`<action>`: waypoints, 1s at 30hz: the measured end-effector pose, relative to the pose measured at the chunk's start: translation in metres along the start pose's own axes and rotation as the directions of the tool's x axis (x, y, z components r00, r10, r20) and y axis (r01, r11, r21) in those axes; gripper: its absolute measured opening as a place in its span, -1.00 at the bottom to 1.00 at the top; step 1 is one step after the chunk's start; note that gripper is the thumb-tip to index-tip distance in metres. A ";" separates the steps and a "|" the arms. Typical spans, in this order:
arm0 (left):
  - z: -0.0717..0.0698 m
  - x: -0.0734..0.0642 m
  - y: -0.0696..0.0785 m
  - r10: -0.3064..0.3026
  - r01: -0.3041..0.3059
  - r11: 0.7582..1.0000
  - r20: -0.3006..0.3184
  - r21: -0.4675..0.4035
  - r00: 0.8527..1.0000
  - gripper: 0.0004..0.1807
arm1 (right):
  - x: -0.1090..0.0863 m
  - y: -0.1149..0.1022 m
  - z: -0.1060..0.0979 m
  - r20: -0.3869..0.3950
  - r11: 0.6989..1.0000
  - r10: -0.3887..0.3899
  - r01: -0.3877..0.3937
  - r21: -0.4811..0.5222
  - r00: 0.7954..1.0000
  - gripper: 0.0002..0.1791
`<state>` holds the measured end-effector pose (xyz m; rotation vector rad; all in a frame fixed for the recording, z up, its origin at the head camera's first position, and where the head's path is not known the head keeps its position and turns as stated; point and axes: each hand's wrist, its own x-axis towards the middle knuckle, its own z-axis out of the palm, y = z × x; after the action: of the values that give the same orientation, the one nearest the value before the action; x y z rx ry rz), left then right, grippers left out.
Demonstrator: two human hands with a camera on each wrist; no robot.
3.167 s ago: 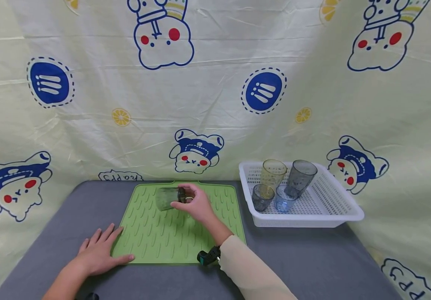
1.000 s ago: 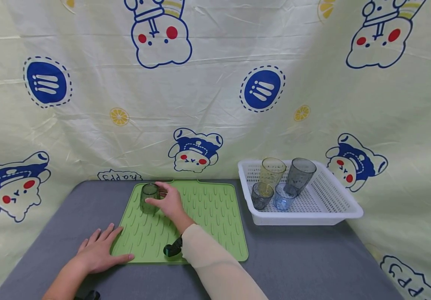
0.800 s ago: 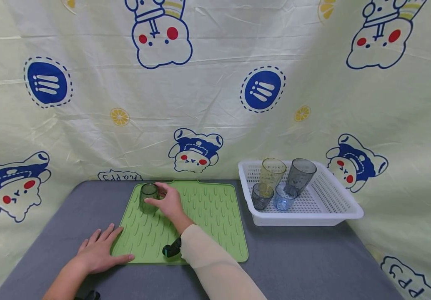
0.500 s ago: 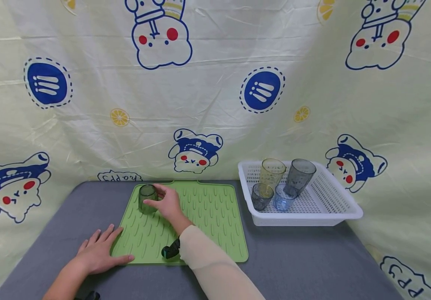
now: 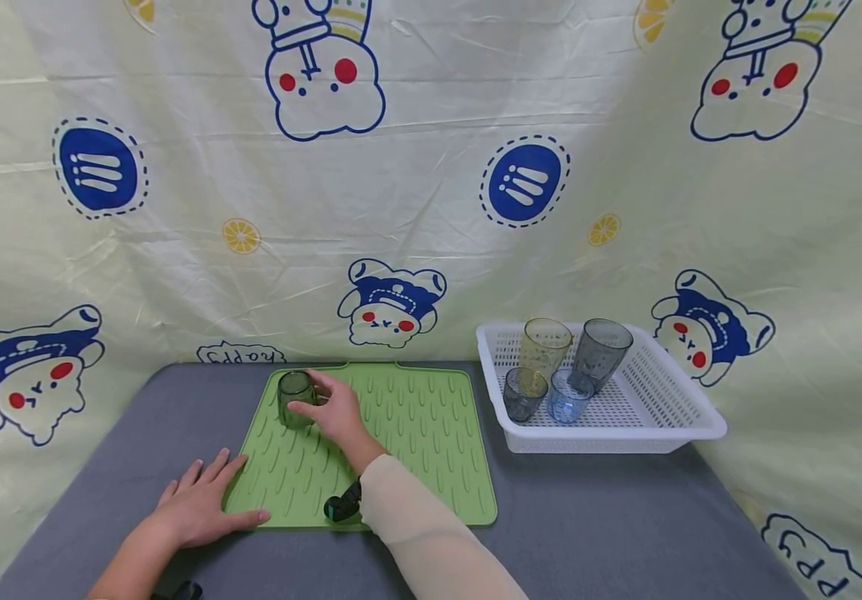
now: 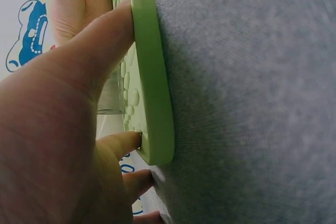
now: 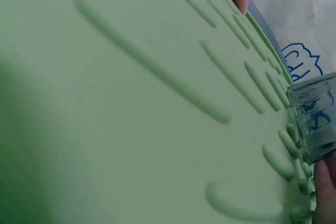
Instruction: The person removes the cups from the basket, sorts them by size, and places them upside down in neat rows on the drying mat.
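A smoky dark drinking glass stands on end near the back left corner of the ribbed green drying mat. My right hand holds it from the right, thumb in front and fingers behind. The right wrist view catches the lower end of the glass at the mat's surface, with fingers beside it. At the mat's near left corner my left hand rests flat with spread fingers. Its thumb touches the mat's edge in the left wrist view.
Right of the mat is a white perforated plastic basket. Inside are a tall yellowish glass, a tall grey glass, a short grey glass and a small blue glass. A printed curtain hangs behind the grey table.
Since the oldest frame my right hand has carried the glass left and turned it from lying sideways to standing on end. Over the last second it has barely shifted. The left hand has stayed put.
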<state>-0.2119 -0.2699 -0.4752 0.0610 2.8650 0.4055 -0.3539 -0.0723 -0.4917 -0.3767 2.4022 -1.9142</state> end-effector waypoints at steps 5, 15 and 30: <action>0.000 0.001 0.000 -0.006 0.006 1.000 0.004 -0.013 1.000 0.23 | -0.002 0.000 0.000 0.001 1.000 0.006 -0.006 -0.017 1.000 -0.22; 0.002 0.002 -0.002 -0.008 0.008 1.000 0.005 -0.027 1.000 0.25 | -0.019 -0.001 -0.009 -0.027 0.993 0.033 -0.029 0.117 0.999 -0.24; -0.003 -0.001 0.001 0.021 -0.022 1.000 -0.027 -0.016 0.999 0.22 | -0.052 0.003 -0.050 -0.137 0.927 0.038 0.017 0.376 0.990 -0.39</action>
<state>-0.2113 -0.2700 -0.4718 0.0841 2.8896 0.4371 -0.3134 -0.0126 -0.4885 -0.2098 2.0290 -2.4038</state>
